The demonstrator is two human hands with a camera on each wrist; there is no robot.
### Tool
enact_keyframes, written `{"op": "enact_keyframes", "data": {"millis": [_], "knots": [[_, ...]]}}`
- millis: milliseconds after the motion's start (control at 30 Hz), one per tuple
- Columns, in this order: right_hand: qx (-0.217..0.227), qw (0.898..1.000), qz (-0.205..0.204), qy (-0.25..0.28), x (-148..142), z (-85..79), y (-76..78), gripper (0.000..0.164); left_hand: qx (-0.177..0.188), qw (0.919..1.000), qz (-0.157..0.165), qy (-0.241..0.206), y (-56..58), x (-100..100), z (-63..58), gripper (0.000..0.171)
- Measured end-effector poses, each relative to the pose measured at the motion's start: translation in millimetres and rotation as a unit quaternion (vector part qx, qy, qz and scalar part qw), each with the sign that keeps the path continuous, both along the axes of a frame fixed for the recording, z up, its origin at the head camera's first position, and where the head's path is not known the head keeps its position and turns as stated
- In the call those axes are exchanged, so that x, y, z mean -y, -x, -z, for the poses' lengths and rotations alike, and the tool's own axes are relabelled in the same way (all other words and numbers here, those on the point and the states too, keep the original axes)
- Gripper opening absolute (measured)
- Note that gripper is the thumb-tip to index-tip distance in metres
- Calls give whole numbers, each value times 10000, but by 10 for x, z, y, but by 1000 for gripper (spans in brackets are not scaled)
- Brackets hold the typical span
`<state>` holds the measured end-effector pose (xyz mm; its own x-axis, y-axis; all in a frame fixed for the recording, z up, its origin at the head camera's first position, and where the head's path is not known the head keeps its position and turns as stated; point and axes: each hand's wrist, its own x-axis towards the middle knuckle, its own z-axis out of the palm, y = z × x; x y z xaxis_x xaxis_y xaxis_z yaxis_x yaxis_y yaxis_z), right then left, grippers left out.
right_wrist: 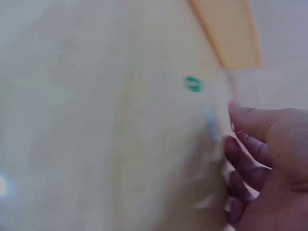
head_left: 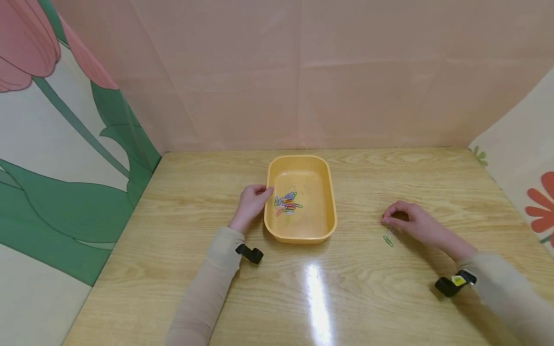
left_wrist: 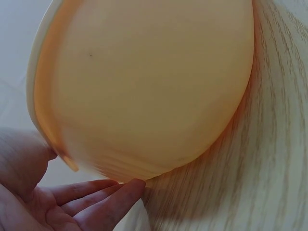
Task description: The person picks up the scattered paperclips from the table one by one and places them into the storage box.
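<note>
A yellow plastic tray (head_left: 322, 211) stands on the table, with a small pile of colored paper clips (head_left: 287, 203) toward its left side. My left hand (head_left: 252, 204) holds the tray's left edge, thumb over the rim and fingers against the outer wall (left_wrist: 144, 96). To the right of the tray, my right hand (head_left: 411, 222) is just above the tabletop. Between its thumb and forefinger it pinches a red paper clip (right_wrist: 233, 127), mostly hidden by the fingertips. Below these fingers lie a green paper clip (head_left: 387, 240) and a pale bluish paper clip (right_wrist: 211, 124), blurred in the right wrist view.
The wooden table (head_left: 368, 298) ends at a pink cloth backdrop (head_left: 298, 96) behind the tray. Flower-printed panels (head_left: 86, 144) stand along the left and right sides. A bright light reflection falls on the tabletop in front of the tray.
</note>
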<state>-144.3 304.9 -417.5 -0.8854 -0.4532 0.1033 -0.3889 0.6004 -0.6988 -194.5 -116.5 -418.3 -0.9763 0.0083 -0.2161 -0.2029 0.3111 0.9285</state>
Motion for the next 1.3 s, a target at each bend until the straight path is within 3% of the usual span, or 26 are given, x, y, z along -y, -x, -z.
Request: {"op": "enact_keyframes", "data": {"millis": [100,333,633,900,1100,1300], "knots": [[509,9985,178,37,22,-63,66,4,8,10000,13,2,1,1,7,40],[819,9953,34,511,252,-284,252,8,-19,10000,-19,-32,10,-4,15,42],[1753,9690,-95,1741,767,-555,469,30,77,9999,-65,-115,17,-6,11,42],[2133,9552,-60,2048,1384,-782,703,30,99,9999,-78,-50,8,-8,1,42],[2891,9282,-160,2339,1743,-813,866,31,3,10000,-21,-73,7,-8,8,41],[3351,9120,-240,2355,2018,-691,1000,35,-75,9999,27,-67,18,0,18,40]]}}
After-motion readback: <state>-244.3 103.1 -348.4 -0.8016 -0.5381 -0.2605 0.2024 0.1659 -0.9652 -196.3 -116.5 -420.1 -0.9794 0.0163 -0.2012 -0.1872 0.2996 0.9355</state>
